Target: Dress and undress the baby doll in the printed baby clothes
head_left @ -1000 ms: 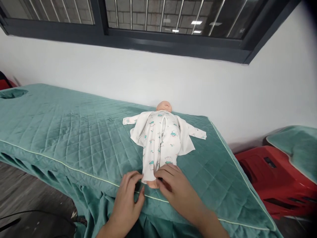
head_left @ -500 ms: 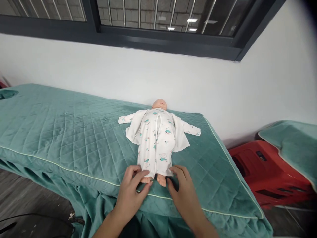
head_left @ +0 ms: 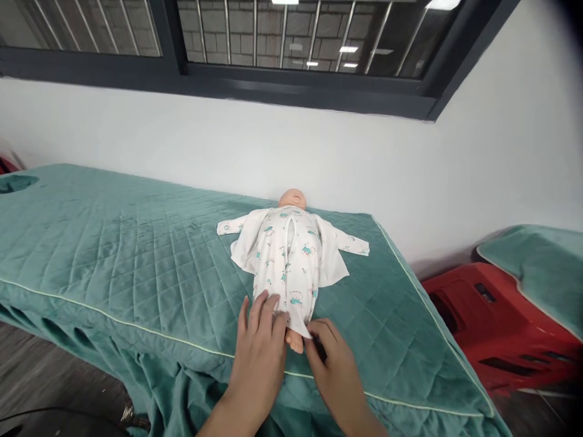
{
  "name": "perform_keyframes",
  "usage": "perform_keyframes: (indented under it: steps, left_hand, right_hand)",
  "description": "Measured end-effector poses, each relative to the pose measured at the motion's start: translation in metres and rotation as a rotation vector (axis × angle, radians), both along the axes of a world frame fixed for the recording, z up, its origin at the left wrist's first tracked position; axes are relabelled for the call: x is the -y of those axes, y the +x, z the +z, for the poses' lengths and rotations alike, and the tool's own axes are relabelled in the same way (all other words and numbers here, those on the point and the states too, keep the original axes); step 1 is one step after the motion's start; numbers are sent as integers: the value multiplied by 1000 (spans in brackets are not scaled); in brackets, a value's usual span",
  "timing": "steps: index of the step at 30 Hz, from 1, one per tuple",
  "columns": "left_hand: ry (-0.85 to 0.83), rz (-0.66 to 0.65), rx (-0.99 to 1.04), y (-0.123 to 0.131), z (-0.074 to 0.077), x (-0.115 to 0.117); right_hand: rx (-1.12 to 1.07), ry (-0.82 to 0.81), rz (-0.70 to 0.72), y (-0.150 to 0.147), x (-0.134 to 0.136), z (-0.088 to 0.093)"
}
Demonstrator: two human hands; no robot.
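A baby doll (head_left: pixel 293 198) lies on its back, its head toward the wall. White printed baby clothes (head_left: pixel 285 261) cover its body and legs, with a slit down the front showing a pale layer. A white jacket (head_left: pixel 334 258) spreads out beneath, both sleeves stretched sideways. Flat over the lower leg on the left rests my left hand (head_left: pixel 262 346), fingers extended, hiding that foot. My right hand (head_left: pixel 330 358) pinches the hem of the trouser leg on the right and pulls its corner outward. One doll foot (head_left: pixel 294 341) shows between the hands.
The doll lies on a bed with a quilted green cover (head_left: pixel 150 249), its piped front edge close to me. A red plastic stool (head_left: pixel 492 321) with a green cloth (head_left: pixel 542 267) stands to the right. Behind are a white wall (head_left: pixel 218 145) and a dark-framed window (head_left: pixel 282 82).
My left hand has left the hem and moved up and right to lie flat on the leg. My right hand has drawn its hem corner down. The view has tilted slightly upward.
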State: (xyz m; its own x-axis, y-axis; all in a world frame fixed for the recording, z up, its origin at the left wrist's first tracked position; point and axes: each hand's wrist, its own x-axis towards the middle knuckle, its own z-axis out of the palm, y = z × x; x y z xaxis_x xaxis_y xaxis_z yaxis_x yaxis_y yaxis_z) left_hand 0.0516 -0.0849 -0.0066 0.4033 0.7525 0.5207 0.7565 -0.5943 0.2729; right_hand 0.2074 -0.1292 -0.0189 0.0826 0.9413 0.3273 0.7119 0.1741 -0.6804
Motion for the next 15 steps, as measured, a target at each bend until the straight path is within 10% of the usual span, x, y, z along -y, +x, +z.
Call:
perform_keyframes:
  steps: [15]
  left_hand:
    - [-28,-189,168,-21,5,8]
  right_hand:
    - [1,34,83,5,24,24]
